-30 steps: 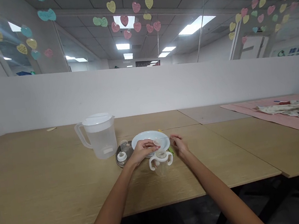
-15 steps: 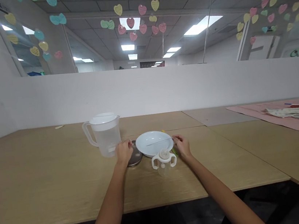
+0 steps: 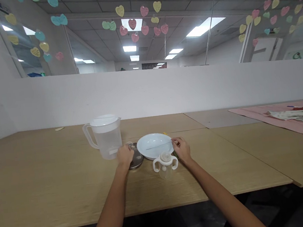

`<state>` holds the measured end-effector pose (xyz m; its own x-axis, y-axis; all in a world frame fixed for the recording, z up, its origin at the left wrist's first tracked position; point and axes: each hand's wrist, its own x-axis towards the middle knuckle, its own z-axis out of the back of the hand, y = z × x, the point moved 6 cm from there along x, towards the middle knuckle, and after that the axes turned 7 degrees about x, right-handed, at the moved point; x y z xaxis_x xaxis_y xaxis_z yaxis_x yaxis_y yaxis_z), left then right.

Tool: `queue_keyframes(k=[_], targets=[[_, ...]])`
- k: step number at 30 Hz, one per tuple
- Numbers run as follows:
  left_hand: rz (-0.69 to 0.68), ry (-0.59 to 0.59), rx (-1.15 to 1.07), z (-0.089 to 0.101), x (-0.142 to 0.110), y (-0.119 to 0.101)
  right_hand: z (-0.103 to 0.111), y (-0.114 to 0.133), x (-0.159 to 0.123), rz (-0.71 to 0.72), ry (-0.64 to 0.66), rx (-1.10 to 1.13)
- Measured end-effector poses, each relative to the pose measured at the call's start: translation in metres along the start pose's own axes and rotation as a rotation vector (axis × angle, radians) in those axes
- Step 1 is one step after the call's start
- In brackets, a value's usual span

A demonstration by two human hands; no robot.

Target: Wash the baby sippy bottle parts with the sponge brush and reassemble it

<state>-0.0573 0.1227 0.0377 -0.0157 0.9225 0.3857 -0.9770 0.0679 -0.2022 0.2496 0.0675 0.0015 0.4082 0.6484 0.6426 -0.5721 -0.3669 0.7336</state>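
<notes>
My left hand (image 3: 125,155) rests closed over small parts on a round metal tray (image 3: 136,161), just right of a clear plastic jug (image 3: 105,136) with a white lid. A small clear cap (image 3: 130,145) shows at its fingertips. My right hand (image 3: 182,149) pinches a thin metal rod (image 3: 158,145) that lies across a white bowl (image 3: 155,144). A clear two-handled baby bottle (image 3: 165,162) stands on the wooden table in front of the bowl, between my hands.
A pink cloth (image 3: 286,118) with patterned fabric lies at the far right of the table (image 3: 52,189). A white partition wall (image 3: 148,91) runs behind. A green and yellow item (image 3: 175,154) peeks out beside my right hand.
My left hand left the bottle's top and moved left onto the metal tray. The right hand kept its pinch on the rod, shifting slightly. The view shifted a little.
</notes>
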Motion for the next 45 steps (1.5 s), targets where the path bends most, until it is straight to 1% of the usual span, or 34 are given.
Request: queue_keyframes(k=[2,4,5,6,8,11,13,15,19,22,24,28,32,34,39,42,45], targets=[[0.016,-0.144,-0.073,0.014,-0.003,-0.001,0.000,0.001,0.000,0.030,-0.005,-0.042],[-0.016,-0.301,-0.218,0.028,-0.008,-0.005,0.001,0.004,0.000,0.067,-0.017,-0.086],[-0.048,-0.357,-0.305,0.033,-0.011,-0.009,0.001,0.006,0.000,0.087,-0.023,-0.103],[-0.083,-0.387,-0.387,0.035,-0.014,-0.014,0.002,0.009,-0.001,0.110,-0.025,-0.117],[-0.153,-0.410,-0.527,0.035,-0.019,-0.026,0.001,0.016,-0.002,0.162,-0.018,-0.127],[-0.292,-0.387,-0.673,0.028,-0.026,-0.048,0.000,0.029,-0.006,0.264,0.009,-0.114],[-0.406,-0.348,-0.751,0.023,-0.032,-0.063,0.001,0.039,-0.008,0.345,0.018,-0.125],[-0.481,-0.312,-0.835,0.018,-0.036,-0.074,0.000,0.049,-0.012,0.445,0.051,-0.162],[-0.507,-0.240,-1.009,0.014,-0.043,-0.086,-0.008,0.064,-0.019,0.629,0.169,-0.214],[-0.497,-0.155,-1.101,0.012,-0.047,-0.093,-0.015,0.069,-0.023,0.693,0.234,-0.194],[-0.487,-0.098,-1.131,0.012,-0.049,-0.097,-0.018,0.070,-0.025,0.711,0.248,-0.169],[-0.476,-0.039,-1.131,0.013,-0.051,-0.098,-0.019,0.069,-0.026,0.691,0.223,-0.124],[-0.484,-0.058,-1.056,0.015,-0.053,-0.098,-0.015,0.069,-0.023,0.654,0.181,-0.090],[-0.513,-0.083,-1.004,0.017,-0.056,-0.098,-0.011,0.073,-0.022,0.708,0.172,-0.082],[-0.624,-0.119,-0.878,0.028,-0.064,-0.101,0.000,0.087,-0.022,0.944,0.154,-0.079],[-0.674,-0.158,-0.821,0.034,-0.069,-0.103,0.005,0.090,-0.023,1.000,0.129,-0.105],[-0.692,-0.190,-0.813,0.037,-0.070,-0.103,0.008,0.091,-0.025,1.036,0.097,-0.153]])
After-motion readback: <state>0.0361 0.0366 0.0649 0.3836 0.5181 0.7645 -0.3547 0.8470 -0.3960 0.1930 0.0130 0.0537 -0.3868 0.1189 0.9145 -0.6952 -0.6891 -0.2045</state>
